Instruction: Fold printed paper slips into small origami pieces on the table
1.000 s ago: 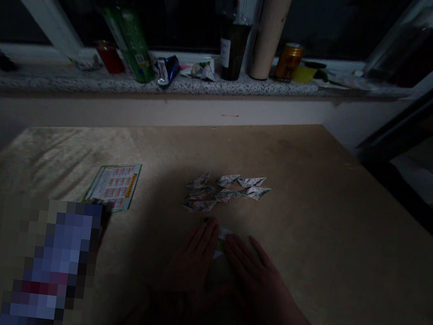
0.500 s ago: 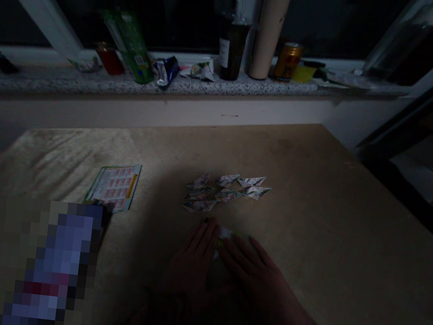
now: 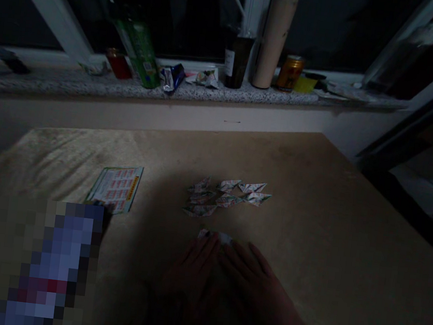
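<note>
In dim light my left hand (image 3: 192, 269) and my right hand (image 3: 253, 281) lie flat, side by side, on the brown table (image 3: 329, 238). Their fingers are stretched out and press down on a small piece of printed paper (image 3: 220, 236), of which only the far edge shows past my fingertips. Just beyond it lies a cluster of several small folded paper shapes (image 3: 226, 197). A printed leaflet (image 3: 116, 187) with a green border lies flat to the left.
A blurred-out patch (image 3: 48, 263) covers the near left of the table. On the stone window sill (image 3: 53, 81) stand a green bottle (image 3: 137, 49), a dark cup with a straw (image 3: 236, 60), a cardboard tube (image 3: 273, 38), a gold can (image 3: 289, 73) and wrappers.
The view has tilted slightly, so everything sits a little lower. My hands have drawn back a bit toward me, and more of the paper's far edge shows past the fingertips.
</note>
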Action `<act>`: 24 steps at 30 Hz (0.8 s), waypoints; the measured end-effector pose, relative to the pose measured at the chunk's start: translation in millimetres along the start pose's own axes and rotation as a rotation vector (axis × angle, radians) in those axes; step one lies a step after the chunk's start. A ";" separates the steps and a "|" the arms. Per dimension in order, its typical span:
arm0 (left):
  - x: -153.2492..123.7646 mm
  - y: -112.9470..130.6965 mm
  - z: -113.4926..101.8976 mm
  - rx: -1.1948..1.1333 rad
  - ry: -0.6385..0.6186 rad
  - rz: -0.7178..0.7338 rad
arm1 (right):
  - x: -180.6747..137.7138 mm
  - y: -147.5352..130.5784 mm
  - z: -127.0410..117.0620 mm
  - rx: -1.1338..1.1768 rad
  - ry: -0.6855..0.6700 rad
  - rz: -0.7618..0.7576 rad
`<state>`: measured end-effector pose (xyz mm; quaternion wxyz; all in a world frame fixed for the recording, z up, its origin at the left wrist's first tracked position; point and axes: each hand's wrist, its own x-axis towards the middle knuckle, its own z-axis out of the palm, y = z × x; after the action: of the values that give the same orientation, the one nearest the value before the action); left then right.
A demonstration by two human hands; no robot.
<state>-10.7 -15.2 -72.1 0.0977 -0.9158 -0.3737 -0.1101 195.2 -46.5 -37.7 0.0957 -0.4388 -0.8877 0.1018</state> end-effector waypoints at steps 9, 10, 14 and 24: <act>15.3 -10.0 -21.0 -0.065 0.083 0.087 | -1.0 5.1 1.8 0.092 0.098 0.019; 15.2 -10.8 -21.4 -0.060 0.081 0.107 | -0.1 5.9 2.4 0.093 0.115 0.017; 14.6 -11.8 -25.3 -0.060 0.099 0.131 | 7.9 9.2 4.5 0.063 0.178 -0.008; 10.2 -19.6 -22.3 -0.263 0.167 0.079 | 21.5 15.5 3.3 -0.037 0.412 -0.158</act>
<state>-20.3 -0.5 -46.1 0.0119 -0.9223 -0.3104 -0.2298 193.2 -20.4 -43.2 0.2744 -0.3811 -0.8827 -0.0141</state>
